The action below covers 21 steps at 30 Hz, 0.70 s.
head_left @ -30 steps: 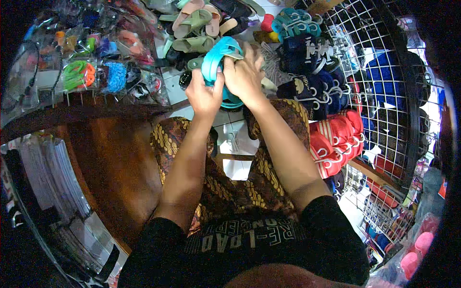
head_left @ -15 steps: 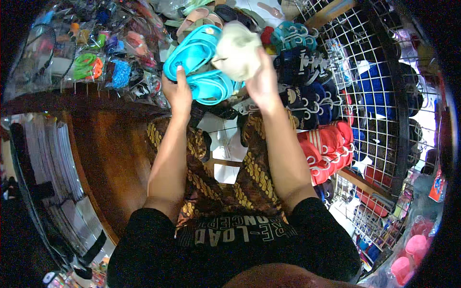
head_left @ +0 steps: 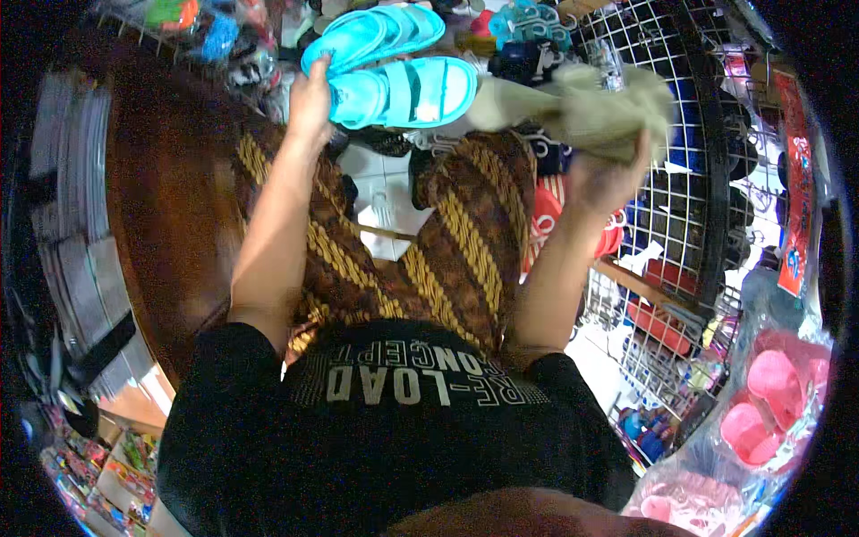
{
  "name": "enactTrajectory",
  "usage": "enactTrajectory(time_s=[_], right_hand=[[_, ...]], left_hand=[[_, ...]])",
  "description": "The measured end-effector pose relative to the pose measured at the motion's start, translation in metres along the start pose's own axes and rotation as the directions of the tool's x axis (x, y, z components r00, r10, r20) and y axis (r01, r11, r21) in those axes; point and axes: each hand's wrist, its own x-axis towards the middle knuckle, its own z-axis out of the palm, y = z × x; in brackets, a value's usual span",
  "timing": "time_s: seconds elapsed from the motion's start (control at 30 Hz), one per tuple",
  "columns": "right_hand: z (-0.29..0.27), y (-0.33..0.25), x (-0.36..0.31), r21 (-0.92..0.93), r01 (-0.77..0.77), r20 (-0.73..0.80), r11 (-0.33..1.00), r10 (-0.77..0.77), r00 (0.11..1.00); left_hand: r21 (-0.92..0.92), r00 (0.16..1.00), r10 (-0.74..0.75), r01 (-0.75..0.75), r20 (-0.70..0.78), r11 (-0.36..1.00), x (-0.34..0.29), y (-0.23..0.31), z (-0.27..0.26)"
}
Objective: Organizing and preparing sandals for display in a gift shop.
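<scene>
A pair of turquoise sandals (head_left: pixel 449 92) with wide straps is up at the top middle. My left hand (head_left: pixel 310 106) is closed on their near left ends, its thumb on top. To the right, my right hand (head_left: pixel 608 183) grips a greyish-beige cloth (head_left: pixel 617 106), smeared by motion. One end of the cloth trails left toward the tip of the lower sandal; whether they touch I cannot tell.
At right stands a white wire grid rack (head_left: pixel 664 183), with red slippers (head_left: pixel 548 215) on hooks beside it. Pink sandals in clear plastic (head_left: pixel 774 385) lie lower right. A brown wooden panel (head_left: pixel 170 206) runs along the left. Bagged goods (head_left: pixel 219 36) hang at the upper left.
My right hand has swung the cloth rightward, away from the sandals, and the cloth has stretched out. The sandals have turned in my left hand, showing more of the lower one. The view has shifted.
</scene>
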Motion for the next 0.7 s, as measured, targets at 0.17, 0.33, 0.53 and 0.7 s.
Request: enactTrajectory(time_s=[0.17, 0.33, 0.53, 0.7], right_hand=[[-0.043, -0.042, -0.103, -0.905, 0.423, 0.375, -0.052, -0.568, 0.732], [-0.057, -0.042, -0.187, -0.61, -0.157, -0.376, 0.777, -0.109, 0.92], [-0.044, -0.05, -0.206, -0.975, -0.045, -0.005, 0.219, 0.181, 0.983], [-0.038, -0.041, -0.223, -0.891, 0.45, 0.39, -0.063, 0.404, 0.827]], left_hand=[[0.159, 0.973, -0.161, 0.134, 0.168, 0.978, -0.046, 0.015, -0.019], [0.297, 0.883, -0.365, 0.278, 0.295, 0.913, -0.104, 0.021, -0.031], [0.393, 0.822, -0.483, 0.354, 0.303, 0.849, -0.133, 0.009, -0.058], [0.484, 0.72, -0.51, 0.273, 0.47, 0.831, -0.142, -0.014, -0.06]])
